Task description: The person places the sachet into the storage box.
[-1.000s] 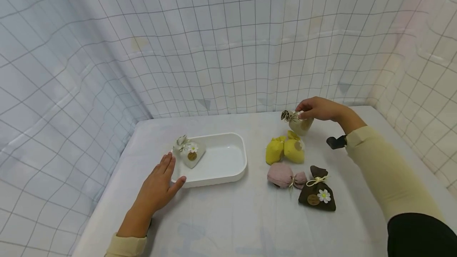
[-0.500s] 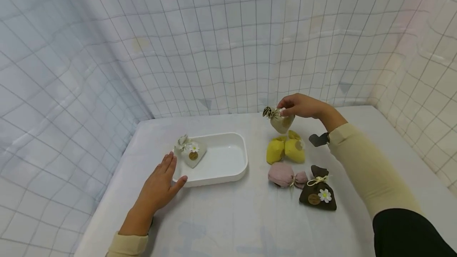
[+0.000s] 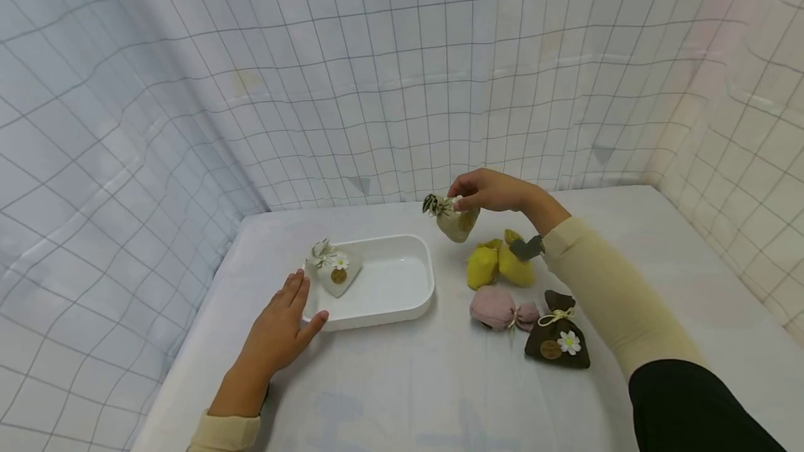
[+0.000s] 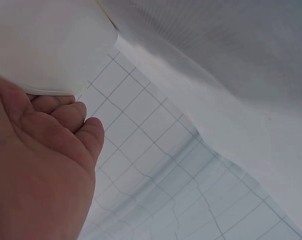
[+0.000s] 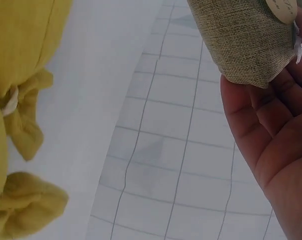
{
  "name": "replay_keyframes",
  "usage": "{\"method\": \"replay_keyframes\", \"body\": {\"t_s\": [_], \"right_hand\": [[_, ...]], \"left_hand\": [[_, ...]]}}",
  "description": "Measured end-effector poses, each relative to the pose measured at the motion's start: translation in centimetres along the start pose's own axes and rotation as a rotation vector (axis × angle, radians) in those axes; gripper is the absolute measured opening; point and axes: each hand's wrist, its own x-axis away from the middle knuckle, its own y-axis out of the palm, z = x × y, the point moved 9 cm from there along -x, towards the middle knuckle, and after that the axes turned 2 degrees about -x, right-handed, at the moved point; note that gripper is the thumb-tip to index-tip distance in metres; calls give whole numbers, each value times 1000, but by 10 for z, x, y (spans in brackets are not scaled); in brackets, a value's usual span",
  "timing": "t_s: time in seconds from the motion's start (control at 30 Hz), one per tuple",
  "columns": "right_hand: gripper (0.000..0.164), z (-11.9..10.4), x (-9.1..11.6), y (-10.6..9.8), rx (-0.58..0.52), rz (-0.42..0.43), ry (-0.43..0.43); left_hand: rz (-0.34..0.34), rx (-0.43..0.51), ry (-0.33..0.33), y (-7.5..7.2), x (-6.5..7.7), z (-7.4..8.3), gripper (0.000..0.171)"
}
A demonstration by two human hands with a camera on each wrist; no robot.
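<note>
Right hand (image 3: 493,190) pinches woven beige pouch (image 3: 457,226), just right of frame centre. Left hand (image 3: 276,330), fingers straight, touches glossy white tray (image 3: 396,281), centre-left, pale pouch (image 3: 338,279) inside. Centre-right: yellow cloth pouches (image 3: 482,268), pink pouch (image 3: 493,307), brown pouch (image 3: 557,340); wrist device (image 3: 526,248) overlaps one yellow.
</note>
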Motion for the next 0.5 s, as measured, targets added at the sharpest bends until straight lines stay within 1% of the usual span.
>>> {"method": "replay_keyframes", "body": {"t_s": [0.13,0.33,0.5], "right_hand": [[24,-12,-13,14,-4,-39,-33],[22,-20,-28,40,18,-92,-32],[19,-29,-38,57,37,-127,-67]], "left_hand": [[-3,7,-1,0,-1,-2,85],[-2,14,0,5,1,-3,86],[16,4,7,3,0,-4,85]]}}
